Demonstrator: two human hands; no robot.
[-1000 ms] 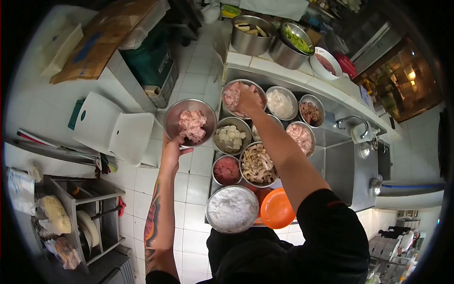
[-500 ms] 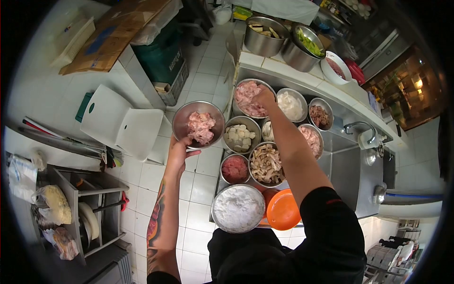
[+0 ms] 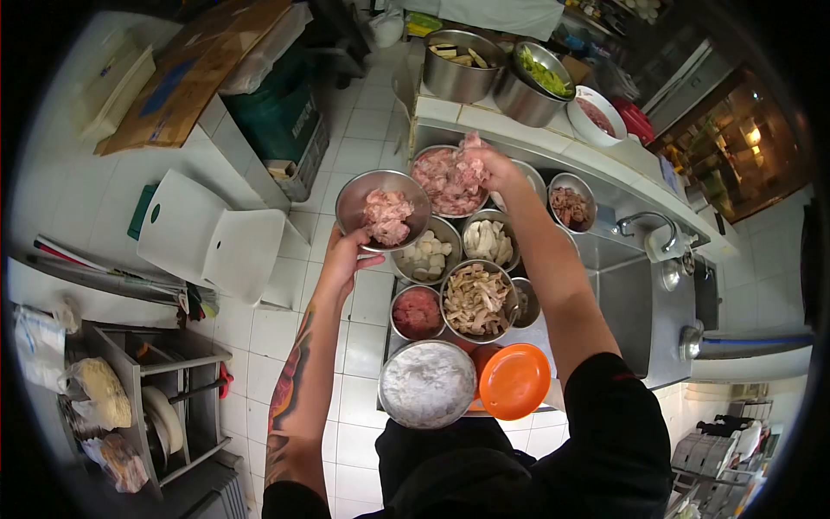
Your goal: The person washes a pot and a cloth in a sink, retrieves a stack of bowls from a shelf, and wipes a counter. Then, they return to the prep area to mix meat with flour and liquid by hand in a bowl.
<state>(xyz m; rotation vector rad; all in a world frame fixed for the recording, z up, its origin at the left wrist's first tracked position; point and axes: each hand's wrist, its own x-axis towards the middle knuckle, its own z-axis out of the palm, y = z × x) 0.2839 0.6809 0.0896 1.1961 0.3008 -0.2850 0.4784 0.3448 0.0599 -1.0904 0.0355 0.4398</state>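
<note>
My left hand (image 3: 344, 258) grips a wide steel bowl (image 3: 351, 197) by its near edge, thumb out to the side. A clump of pale pink raw meat (image 3: 386, 216) sits in that bowl. My right hand (image 3: 498, 167) is closed on a handful of raw meat (image 3: 472, 150), held just above the right side of a larger bowl of raw meat (image 3: 437, 177). Below these bowls stand a bowl of round white pieces (image 3: 427, 258) and a bowl of pale strips (image 3: 490, 241). My right forearm partly hides a bowl behind it.
Sliced mushroom-like pieces (image 3: 477, 298), pink minced meat (image 3: 417, 312), a bowl of white powder (image 3: 428, 384) and an orange lid (image 3: 514, 381) lie nearer me. A sink (image 3: 621, 303) with a faucet (image 3: 648, 223) is at right. Steel pots (image 3: 462, 76) stand on the back ledge.
My right hand has come up out of the large bowl with raw meat in it. The steel bowl in my left hand has moved right, closer to the large bowl. The view has shifted slightly.
</note>
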